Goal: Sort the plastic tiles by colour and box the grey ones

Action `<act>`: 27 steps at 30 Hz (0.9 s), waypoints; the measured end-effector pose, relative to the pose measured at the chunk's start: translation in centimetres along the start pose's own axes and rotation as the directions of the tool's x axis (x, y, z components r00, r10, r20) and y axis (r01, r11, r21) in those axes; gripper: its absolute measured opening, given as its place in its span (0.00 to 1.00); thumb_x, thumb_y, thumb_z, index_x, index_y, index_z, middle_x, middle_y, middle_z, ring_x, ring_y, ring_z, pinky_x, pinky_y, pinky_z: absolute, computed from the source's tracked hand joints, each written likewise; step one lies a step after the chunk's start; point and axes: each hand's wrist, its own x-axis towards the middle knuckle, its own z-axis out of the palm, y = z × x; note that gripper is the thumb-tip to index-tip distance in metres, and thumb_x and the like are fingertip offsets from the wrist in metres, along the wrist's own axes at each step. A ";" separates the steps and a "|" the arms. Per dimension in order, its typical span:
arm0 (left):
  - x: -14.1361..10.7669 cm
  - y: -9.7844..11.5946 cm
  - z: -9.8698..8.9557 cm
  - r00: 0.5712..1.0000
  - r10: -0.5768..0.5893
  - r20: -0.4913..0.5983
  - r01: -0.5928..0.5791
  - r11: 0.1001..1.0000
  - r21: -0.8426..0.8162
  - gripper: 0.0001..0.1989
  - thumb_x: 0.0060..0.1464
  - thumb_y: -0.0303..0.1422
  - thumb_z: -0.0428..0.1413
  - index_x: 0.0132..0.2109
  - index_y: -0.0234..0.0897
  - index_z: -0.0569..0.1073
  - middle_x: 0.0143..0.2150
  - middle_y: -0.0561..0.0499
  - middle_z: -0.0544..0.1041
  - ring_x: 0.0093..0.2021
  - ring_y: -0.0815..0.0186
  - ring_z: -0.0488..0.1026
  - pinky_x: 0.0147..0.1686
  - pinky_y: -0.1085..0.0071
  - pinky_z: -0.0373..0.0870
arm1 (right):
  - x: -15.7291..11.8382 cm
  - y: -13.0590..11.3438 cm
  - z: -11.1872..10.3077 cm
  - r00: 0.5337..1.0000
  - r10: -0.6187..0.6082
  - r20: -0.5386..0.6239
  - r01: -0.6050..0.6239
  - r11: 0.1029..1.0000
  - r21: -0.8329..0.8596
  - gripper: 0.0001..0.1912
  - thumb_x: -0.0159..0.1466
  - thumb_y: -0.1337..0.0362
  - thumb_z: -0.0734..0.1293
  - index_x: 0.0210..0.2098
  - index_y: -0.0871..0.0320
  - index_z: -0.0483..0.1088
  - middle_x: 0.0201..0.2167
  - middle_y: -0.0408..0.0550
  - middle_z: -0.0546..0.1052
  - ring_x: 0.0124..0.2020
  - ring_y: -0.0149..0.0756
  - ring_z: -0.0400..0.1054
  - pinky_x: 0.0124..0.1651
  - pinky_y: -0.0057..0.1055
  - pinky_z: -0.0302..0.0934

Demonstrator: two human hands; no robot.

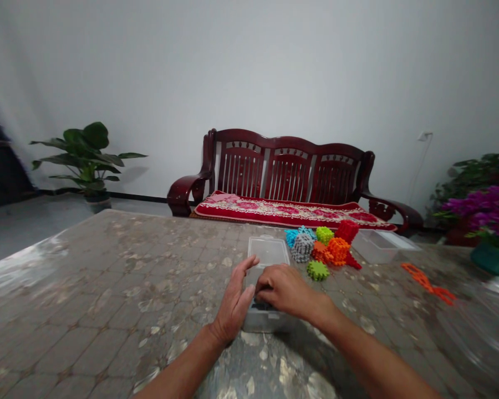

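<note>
A small clear plastic box [260, 321] stands on the table in front of me, its hinged lid [268, 250] tipped open on the far side. My left hand [234, 299] rests along the box's left side, fingers stretched out and thumb apart. Over the box's opening is my right hand [289, 289], its fingers curled together and pointing down inside. Dark pieces show under these fingertips, but what they grip, if anything, is hidden. Just beyond the right hand lie gear-like plastic pieces in stacks: grey [303, 247], orange [339, 251], red [347, 230], blue [291, 237] and green [317, 270].
A patterned cloth covers the table [108, 299]. Another clear container [372, 247] stands behind the stacks. Orange linked pieces [428, 284] lie at the right, near a clear plastic container [478, 332] and purple flowers [488, 205]. A wooden bench [289, 172] stands beyond the table.
</note>
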 end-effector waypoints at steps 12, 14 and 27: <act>-0.1 0.1 0.0 1.000 -0.017 0.012 0.017 1.000 -0.017 0.28 0.66 0.45 0.47 0.68 0.40 0.60 0.67 0.41 0.66 0.67 0.52 0.62 0.68 0.50 0.54 | 0.5 13.8 -3.1 0.682 0.575 -0.453 -0.661 0.749 -0.046 0.24 0.64 0.55 0.68 0.57 0.58 0.74 0.53 0.55 0.79 0.54 0.48 0.72 0.55 0.38 0.63; -0.1 0.1 0.0 1.000 -0.015 0.014 0.015 1.000 -0.014 0.28 0.66 0.45 0.47 0.68 0.40 0.60 0.67 0.41 0.66 0.67 0.52 0.62 0.68 0.49 0.54 | 0.7 14.4 -3.1 0.682 0.603 -0.414 -0.695 0.711 -0.108 0.26 0.65 0.52 0.67 0.58 0.57 0.73 0.52 0.55 0.80 0.54 0.49 0.72 0.53 0.38 0.63; -0.1 0.1 0.0 1.000 -0.023 0.016 0.023 1.000 -0.010 0.27 0.67 0.45 0.47 0.68 0.41 0.60 0.67 0.41 0.66 0.67 0.52 0.62 0.68 0.50 0.53 | 1.0 13.2 -3.4 0.677 0.583 -0.449 -0.717 0.662 -0.220 0.26 0.65 0.53 0.63 0.60 0.54 0.72 0.53 0.55 0.79 0.54 0.51 0.71 0.53 0.40 0.62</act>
